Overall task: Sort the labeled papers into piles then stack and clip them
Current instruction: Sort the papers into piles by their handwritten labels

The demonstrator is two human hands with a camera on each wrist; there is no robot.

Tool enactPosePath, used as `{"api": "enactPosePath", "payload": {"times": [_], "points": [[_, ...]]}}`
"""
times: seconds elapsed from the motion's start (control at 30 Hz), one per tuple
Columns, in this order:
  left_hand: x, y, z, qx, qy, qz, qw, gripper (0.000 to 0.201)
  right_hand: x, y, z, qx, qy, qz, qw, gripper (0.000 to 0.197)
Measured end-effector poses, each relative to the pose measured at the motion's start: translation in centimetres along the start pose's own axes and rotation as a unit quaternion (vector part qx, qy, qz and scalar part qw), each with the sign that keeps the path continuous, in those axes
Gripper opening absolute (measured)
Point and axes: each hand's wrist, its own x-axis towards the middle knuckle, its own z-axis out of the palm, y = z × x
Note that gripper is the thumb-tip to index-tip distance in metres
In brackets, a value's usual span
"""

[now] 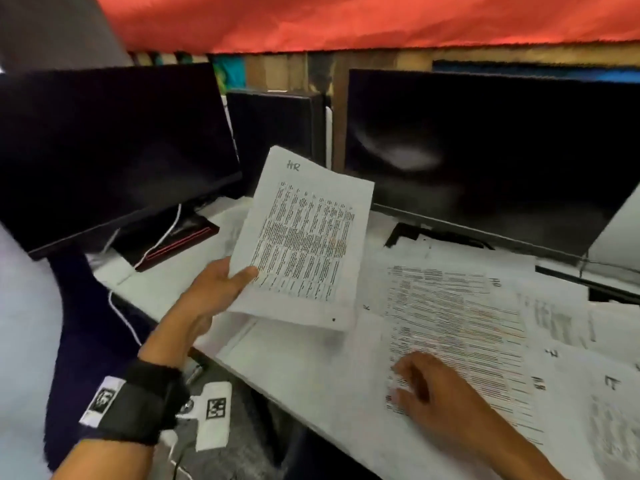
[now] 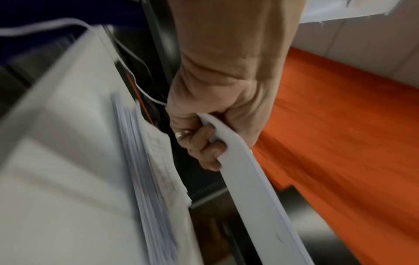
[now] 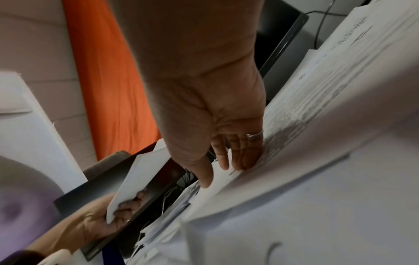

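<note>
Two dark monitors (image 1: 485,161), paper-strewn desk (image 1: 294,368)

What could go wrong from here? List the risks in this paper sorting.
1. The left hand pinches the HR sheets by one bottom corner only; they already droop and could fan out or slip.
2. The right hand presses flat fingers on the top printed page of overlapping loose papers; sliding it may drag neighbours and mix labels.
3. Sheets overhang the desk edge and could fall.
</note>
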Motion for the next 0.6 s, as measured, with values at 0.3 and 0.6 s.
{"api": "enactPosePath", "payload": {"times": [0.3,0.6], "points": [[3.8,-2.6,-2.8,0.084,0.071,-0.12,0.987,0.006,1.0,-1.5,0.6,-0.074,-0.007,0.002,0.997,0.023],[2.1,-0.4,1.6,0.414,0.154,-0.088,0.893,0.08,-0.7,0.1,-0.8,-0.032,0.023,-0.027,0.999,0.022]]}}
